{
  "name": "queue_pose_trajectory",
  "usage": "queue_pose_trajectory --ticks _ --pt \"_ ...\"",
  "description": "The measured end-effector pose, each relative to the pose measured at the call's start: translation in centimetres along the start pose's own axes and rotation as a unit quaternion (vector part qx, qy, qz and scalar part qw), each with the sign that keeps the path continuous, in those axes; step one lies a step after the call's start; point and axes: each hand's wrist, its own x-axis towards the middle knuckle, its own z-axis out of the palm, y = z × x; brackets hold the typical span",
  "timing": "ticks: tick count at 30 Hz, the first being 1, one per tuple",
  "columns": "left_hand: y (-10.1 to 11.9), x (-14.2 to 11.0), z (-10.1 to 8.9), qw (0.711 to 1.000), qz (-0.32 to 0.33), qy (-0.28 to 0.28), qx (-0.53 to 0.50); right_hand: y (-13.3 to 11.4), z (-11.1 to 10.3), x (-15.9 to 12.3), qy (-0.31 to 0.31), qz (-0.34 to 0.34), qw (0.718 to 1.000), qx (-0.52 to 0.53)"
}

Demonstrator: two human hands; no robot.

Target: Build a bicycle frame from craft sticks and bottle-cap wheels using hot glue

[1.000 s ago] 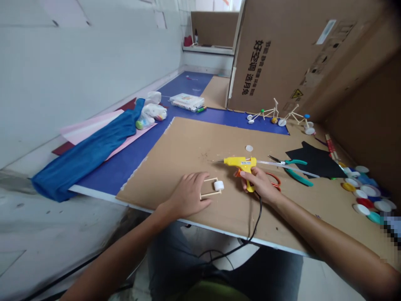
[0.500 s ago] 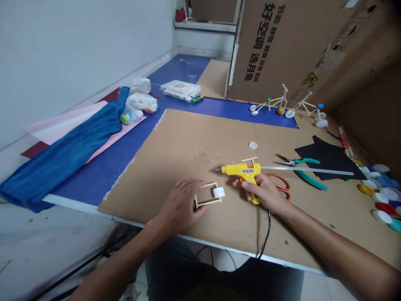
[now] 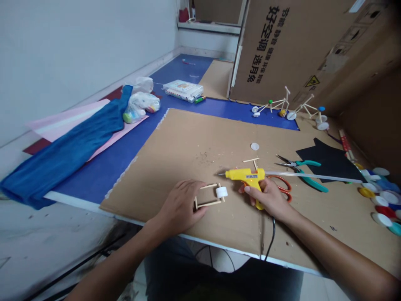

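Observation:
My left hand (image 3: 184, 205) is closed around the left end of a small wooden-stick frame (image 3: 209, 204), which lies low over the cardboard. A white bottle-cap wheel (image 3: 222, 192) sits on a crosspiece between the frame's two long sticks at its right end. My right hand (image 3: 269, 196) grips a yellow hot glue gun (image 3: 247, 176) by its handle, fingers at the orange trigger. The nozzle points left, above and a little right of the wheel, apart from it. A long clear glue stick (image 3: 313, 176) sticks out of the gun's back.
Beyond the gun lie a T-shaped stick piece (image 3: 251, 160) and a white disc (image 3: 255, 146). To the right are orange-handled scissors (image 3: 283, 184), teal pliers (image 3: 310, 180), black paper (image 3: 326, 156) and several bottle caps (image 3: 384, 209). Two stick tricycles (image 3: 275, 102) stand at the back.
The glue gun has shifted slightly right and down relative to the frame, its nozzle still pointing left. My left hand keeps its hold on the frame. The camera view has moved a little.

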Motion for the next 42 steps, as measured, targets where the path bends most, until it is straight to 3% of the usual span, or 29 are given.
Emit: queue_pose_trajectory --ticks 11,21,31,42 --pt "0.1 -0.4 -0.6 1.000 -0.029 -0.006 0.002 -1.7 2.5 0.7 0.001 0.027 0.994 -0.103" --pt "0.2 -1.4 -0.8 0.998 -0.042 -0.006 0.045 -1.7 3.3 1.8 -0.004 -0.009 0.970 -0.244" --pt "1.0 -2.1 -0.3 0.998 -0.043 0.014 0.047 -3.1 4.5 1.6 -0.051 -0.008 0.966 -0.254" --pt "1.3 -2.8 -0.5 0.997 -0.065 0.012 0.047 -3.5 6.1 1.5 -0.067 -0.062 0.969 -0.229"
